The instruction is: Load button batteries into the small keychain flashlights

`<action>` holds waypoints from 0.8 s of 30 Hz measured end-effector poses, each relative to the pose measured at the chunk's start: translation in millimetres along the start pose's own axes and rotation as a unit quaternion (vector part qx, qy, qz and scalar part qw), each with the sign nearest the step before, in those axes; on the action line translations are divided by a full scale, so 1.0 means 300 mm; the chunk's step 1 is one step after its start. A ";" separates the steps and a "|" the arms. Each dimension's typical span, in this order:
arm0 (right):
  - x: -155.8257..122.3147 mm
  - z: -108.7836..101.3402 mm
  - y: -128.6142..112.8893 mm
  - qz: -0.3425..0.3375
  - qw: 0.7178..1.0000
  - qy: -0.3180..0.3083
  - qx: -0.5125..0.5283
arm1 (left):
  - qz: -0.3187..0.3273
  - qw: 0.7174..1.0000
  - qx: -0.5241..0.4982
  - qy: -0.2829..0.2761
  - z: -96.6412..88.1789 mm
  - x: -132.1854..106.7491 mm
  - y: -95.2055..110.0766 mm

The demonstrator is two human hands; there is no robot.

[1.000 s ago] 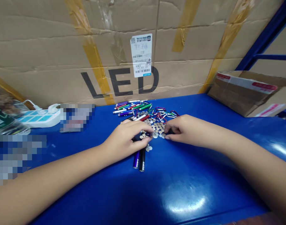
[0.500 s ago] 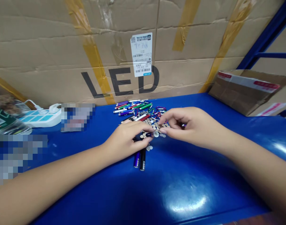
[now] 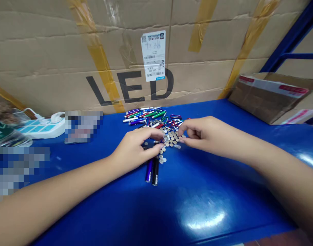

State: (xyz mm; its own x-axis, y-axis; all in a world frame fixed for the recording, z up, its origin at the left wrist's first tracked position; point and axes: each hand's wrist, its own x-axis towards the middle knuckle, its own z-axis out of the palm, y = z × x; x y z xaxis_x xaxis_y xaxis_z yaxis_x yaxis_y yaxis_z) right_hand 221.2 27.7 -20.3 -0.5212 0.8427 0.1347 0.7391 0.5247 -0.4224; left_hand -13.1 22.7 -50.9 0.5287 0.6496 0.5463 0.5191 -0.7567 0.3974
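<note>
My left hand [image 3: 139,145] grips a small flashlight tube between thumb and fingers. Its round silver end [image 3: 166,138] points right, while the fingers cover most of its body. To the right, my right hand [image 3: 201,133] hovers at the edge of several button cells [image 3: 173,138] spread on the table. Its thumb and index fingertips come close together; anything between them is too small to make out. Below my left hand lie a purple flashlight tube [image 3: 149,172] and a black flashlight tube [image 3: 155,174], side by side.
Behind the hands lie several slim coloured flashlights [image 3: 143,116] and small carabiner clips [image 3: 175,118]. A power strip [image 3: 43,127] sits at the left on the blue table [image 3: 172,212]. An open cardboard box [image 3: 271,99] stands at the right, and a large carton [image 3: 197,78] forms the back.
My right hand has drawn slightly right, away from the tube end. The tube in my left hand has shifted a little up and left, its silver end now turned more toward me.
</note>
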 end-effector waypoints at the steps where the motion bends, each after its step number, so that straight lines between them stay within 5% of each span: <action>1: 0.006 0.001 0.012 0.009 0.999 -0.029 -0.026 | 0.000 1.000 -0.002 0.003 0.000 0.000 0.000; 5: 0.026 0.020 0.038 0.012 0.992 -0.097 -0.079 | 0.012 1.000 0.002 0.007 0.000 -0.001 -0.001; 24: 0.040 0.048 -0.001 0.042 0.987 -0.125 -0.087 | 0.036 0.999 -0.003 0.003 0.005 0.001 -0.005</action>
State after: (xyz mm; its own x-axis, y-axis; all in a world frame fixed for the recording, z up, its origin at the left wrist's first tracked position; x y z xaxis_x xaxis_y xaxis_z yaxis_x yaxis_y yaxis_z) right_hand 208.7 36.0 -31.5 -0.5279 0.8394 -0.1292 0.8351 0.4854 -0.2589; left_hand -12.6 24.1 -52.5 0.5615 0.5925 0.5776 0.4753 -0.8024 0.3610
